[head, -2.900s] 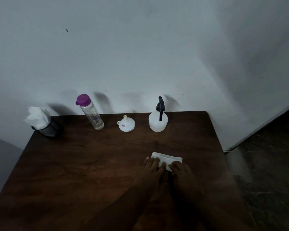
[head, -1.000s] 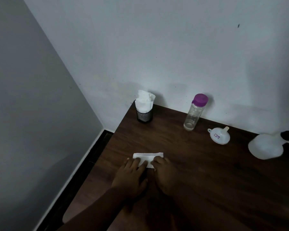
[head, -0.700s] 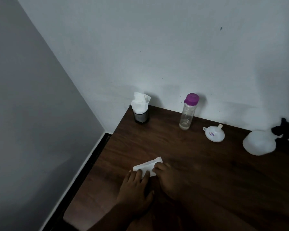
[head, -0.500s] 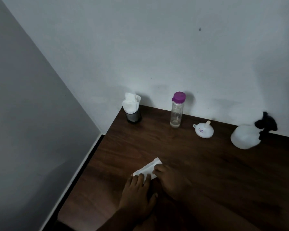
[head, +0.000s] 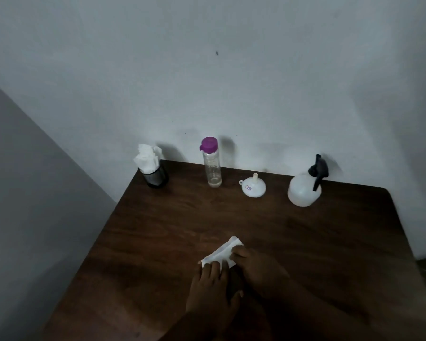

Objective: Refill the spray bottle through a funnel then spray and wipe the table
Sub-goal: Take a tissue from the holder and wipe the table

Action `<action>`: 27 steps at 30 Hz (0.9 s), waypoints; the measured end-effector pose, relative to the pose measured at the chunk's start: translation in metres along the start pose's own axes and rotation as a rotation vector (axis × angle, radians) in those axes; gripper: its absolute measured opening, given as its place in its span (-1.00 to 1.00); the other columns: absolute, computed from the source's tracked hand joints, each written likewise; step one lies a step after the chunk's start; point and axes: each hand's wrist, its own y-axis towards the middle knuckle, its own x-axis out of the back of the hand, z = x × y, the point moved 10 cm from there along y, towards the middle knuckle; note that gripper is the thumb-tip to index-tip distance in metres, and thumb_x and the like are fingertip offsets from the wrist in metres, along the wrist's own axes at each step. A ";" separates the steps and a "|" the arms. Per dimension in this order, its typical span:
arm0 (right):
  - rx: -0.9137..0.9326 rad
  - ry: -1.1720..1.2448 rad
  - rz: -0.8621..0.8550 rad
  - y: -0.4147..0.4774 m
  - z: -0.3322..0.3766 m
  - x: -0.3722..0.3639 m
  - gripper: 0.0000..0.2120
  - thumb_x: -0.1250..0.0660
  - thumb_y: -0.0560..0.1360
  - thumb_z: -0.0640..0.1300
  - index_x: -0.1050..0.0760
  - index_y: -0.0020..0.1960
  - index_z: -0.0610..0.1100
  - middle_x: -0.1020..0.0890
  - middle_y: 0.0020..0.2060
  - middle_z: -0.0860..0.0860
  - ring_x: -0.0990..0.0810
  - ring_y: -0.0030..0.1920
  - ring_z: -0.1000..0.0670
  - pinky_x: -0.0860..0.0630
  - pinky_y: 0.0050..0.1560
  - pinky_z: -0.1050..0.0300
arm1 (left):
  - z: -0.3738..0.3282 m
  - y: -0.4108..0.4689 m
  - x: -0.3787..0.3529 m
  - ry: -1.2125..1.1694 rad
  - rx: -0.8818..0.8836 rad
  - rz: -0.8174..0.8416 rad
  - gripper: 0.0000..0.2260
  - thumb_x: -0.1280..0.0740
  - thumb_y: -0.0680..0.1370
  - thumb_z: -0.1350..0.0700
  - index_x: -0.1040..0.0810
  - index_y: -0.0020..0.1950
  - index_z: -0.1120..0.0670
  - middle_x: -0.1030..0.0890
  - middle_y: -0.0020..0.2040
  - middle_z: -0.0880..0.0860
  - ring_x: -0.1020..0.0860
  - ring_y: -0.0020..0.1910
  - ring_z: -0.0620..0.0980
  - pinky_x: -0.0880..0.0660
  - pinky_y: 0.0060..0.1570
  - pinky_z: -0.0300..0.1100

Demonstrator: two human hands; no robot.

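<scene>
A folded white tissue (head: pixel 222 252) lies on the dark wooden table (head: pixel 305 242), turned diagonally. My left hand (head: pixel 213 289) presses flat on its near left end. My right hand (head: pixel 258 269) presses its right side with the fingertips. Along the back edge stand a clear bottle with a purple cap (head: pixel 211 165), nearly empty, a white funnel (head: pixel 253 186) resting mouth down, and a white spray bottle (head: pixel 305 187) with a black trigger head.
A black mesh cup stuffed with white tissues (head: pixel 151 168) stands at the back left corner. White walls close in behind and to the left. The table's left edge drops to the floor.
Both hands slid the tissue from the table's right side to the left and back toward the middle, and it has turned diagonal. The objects at the back have not moved.
</scene>
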 end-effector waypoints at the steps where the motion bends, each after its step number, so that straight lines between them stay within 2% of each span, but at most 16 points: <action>1: 0.008 -0.013 -0.017 -0.007 -0.004 0.001 -0.61 -0.31 0.41 0.09 -0.64 0.15 -0.06 -0.67 0.11 0.02 -0.67 0.06 0.08 -0.60 0.03 0.22 | -0.008 0.003 0.001 0.000 -0.007 0.005 -0.49 -0.27 0.46 -0.34 -0.67 0.19 -0.03 -0.68 0.03 -0.06 -0.67 0.01 -0.05 -0.60 0.14 0.07; 3: -0.014 -0.024 -0.010 -0.019 -0.015 0.005 -0.57 -0.49 0.28 0.13 -0.68 0.08 -0.05 -0.69 0.07 0.04 -0.67 0.04 0.11 -0.57 0.02 0.26 | -0.025 0.008 -0.001 -0.008 -0.024 0.001 -0.48 -0.28 0.45 -0.35 -0.67 0.19 -0.02 -0.69 0.02 -0.06 -0.67 0.01 -0.05 -0.62 0.13 0.07; 5: -0.065 -0.026 -0.013 -0.033 -0.029 0.011 -0.63 -0.30 0.36 0.13 -0.69 0.03 -0.03 -0.70 0.02 0.07 -0.68 0.00 0.14 -0.55 0.01 0.31 | -0.041 0.014 -0.004 -0.017 -0.033 -0.008 -0.46 -0.28 0.45 -0.34 -0.66 0.21 0.00 -0.68 0.04 -0.04 -0.67 0.02 -0.03 -0.62 0.13 0.07; 7: -0.099 -0.056 0.012 -0.045 -0.041 0.006 -0.55 -0.11 0.40 0.08 -0.69 0.05 -0.03 -0.70 0.03 0.07 -0.68 0.01 0.14 -0.54 0.04 0.31 | -0.055 0.020 -0.008 -0.017 -0.044 -0.004 -0.45 -0.27 0.46 -0.34 -0.65 0.24 0.02 -0.68 0.07 -0.02 -0.67 0.05 -0.01 -0.62 0.14 0.07; 10: -0.232 -0.039 0.071 -0.066 -0.068 0.006 -0.52 -0.06 0.42 0.07 -0.66 0.10 -0.02 -0.69 0.05 0.06 -0.68 0.02 0.13 -0.51 0.09 0.32 | -0.080 0.029 -0.012 -0.009 -0.087 0.014 -0.45 -0.28 0.45 -0.33 -0.65 0.22 0.02 -0.68 0.06 -0.01 -0.67 0.04 0.01 -0.62 0.13 0.07; 11: -0.240 -0.038 0.068 -0.070 -0.072 0.007 -0.51 -0.04 0.47 0.07 -0.60 0.22 -0.04 -0.67 0.10 0.02 -0.66 0.07 0.09 -0.43 0.20 0.31 | -0.087 0.032 -0.012 -0.007 -0.101 0.012 -0.45 -0.28 0.45 -0.34 -0.65 0.22 0.02 -0.68 0.06 0.00 -0.67 0.04 0.01 -0.62 0.13 0.07; 13: -0.290 0.011 0.039 -0.083 -0.085 0.014 -0.41 0.13 0.56 0.11 -0.22 0.51 -0.10 -0.50 0.33 -0.10 -0.49 0.32 -0.02 -0.01 0.44 0.28 | -0.100 0.038 -0.016 -0.004 -0.110 0.022 -0.43 -0.25 0.48 -0.35 -0.63 0.27 0.02 -0.68 0.10 0.01 -0.66 0.10 0.03 -0.59 0.19 0.09; 14: -0.300 -0.008 -0.023 -0.088 -0.091 0.022 -0.34 0.23 0.53 0.17 -0.06 0.54 -0.09 -0.35 0.46 -0.13 -0.33 0.45 -0.06 0.15 0.43 0.28 | -0.107 0.041 -0.019 -0.008 -0.113 0.029 -0.42 -0.22 0.50 -0.36 -0.61 0.31 0.01 -0.67 0.15 0.01 -0.65 0.15 0.05 -0.56 0.24 0.11; 15: -0.332 0.004 -0.013 -0.094 -0.097 0.022 -0.30 0.25 0.50 0.20 -0.04 0.56 -0.08 -0.22 0.52 -0.10 -0.20 0.51 -0.05 0.21 0.41 0.31 | -0.115 0.043 -0.022 -0.020 -0.122 0.044 -0.40 -0.17 0.52 -0.36 -0.57 0.37 0.00 -0.64 0.22 0.02 -0.60 0.23 0.06 -0.51 0.32 0.12; 17: -0.376 0.036 0.055 -0.105 -0.106 0.023 -0.41 0.05 0.61 0.13 -0.06 0.57 -0.11 -0.13 0.56 -0.06 -0.11 0.54 -0.02 0.12 0.46 0.27 | -0.129 0.047 -0.029 -0.037 -0.134 0.128 -0.32 -0.03 0.56 -0.38 -0.38 0.53 0.01 -0.49 0.42 0.05 -0.43 0.43 0.10 -0.30 0.49 0.14; 19: -0.415 0.033 0.119 -0.116 -0.116 0.027 -0.44 -0.12 0.65 0.00 -0.03 0.58 -0.11 -0.09 0.56 -0.05 -0.09 0.54 -0.01 0.03 0.47 0.20 | -0.144 0.052 -0.031 -0.020 -0.157 0.148 -0.28 0.02 0.57 -0.37 -0.29 0.59 0.03 -0.42 0.49 0.08 -0.35 0.50 0.12 -0.22 0.53 0.14; 22: -0.393 -0.018 0.142 -0.134 -0.129 0.014 -0.40 -0.16 0.64 0.01 -0.01 0.58 -0.13 -0.07 0.56 -0.07 -0.07 0.55 -0.04 0.01 0.49 0.15 | -0.159 0.058 -0.038 -0.007 -0.172 0.166 -0.34 -0.14 0.54 -0.36 -0.51 0.44 0.07 -0.61 0.29 0.08 -0.56 0.31 0.12 -0.47 0.35 0.14; 23: -0.432 -0.002 0.147 -0.144 -0.136 0.012 -0.40 -0.16 0.63 0.04 -0.07 0.56 -0.16 -0.13 0.55 -0.10 -0.15 0.53 -0.07 -0.06 0.49 0.12 | -0.168 0.060 -0.039 -0.004 -0.199 0.144 -0.36 -0.18 0.52 -0.35 -0.56 0.39 0.07 -0.64 0.23 0.07 -0.61 0.24 0.11 -0.52 0.28 0.12; 25: -0.507 0.059 0.081 -0.161 -0.151 0.013 -0.44 -0.10 0.56 0.11 -0.37 0.41 -0.23 -0.42 0.39 -0.17 -0.47 0.36 -0.15 -0.39 0.33 0.00 | -0.184 0.062 -0.040 -0.006 -0.244 0.116 -0.38 -0.22 0.50 -0.35 -0.60 0.34 0.05 -0.67 0.19 0.06 -0.64 0.20 0.10 -0.55 0.24 0.10; 26: -0.512 0.091 0.049 -0.169 -0.157 0.014 -0.42 -0.03 0.55 0.15 -0.48 0.32 -0.23 -0.51 0.30 -0.14 -0.56 0.26 -0.11 -0.50 0.22 0.02 | -0.191 0.063 -0.040 -0.002 -0.255 0.123 -0.38 -0.21 0.50 -0.36 -0.59 0.35 0.04 -0.67 0.21 0.07 -0.63 0.22 0.11 -0.53 0.26 0.11; 27: -0.496 0.077 0.051 -0.177 -0.164 0.006 -0.37 0.07 0.58 0.20 -0.51 0.28 -0.23 -0.52 0.28 -0.10 -0.56 0.25 -0.05 -0.53 0.18 0.05 | -0.196 0.064 -0.042 -0.002 -0.264 0.132 -0.35 -0.18 0.52 -0.37 -0.55 0.40 0.04 -0.63 0.28 0.09 -0.59 0.30 0.13 -0.46 0.33 0.14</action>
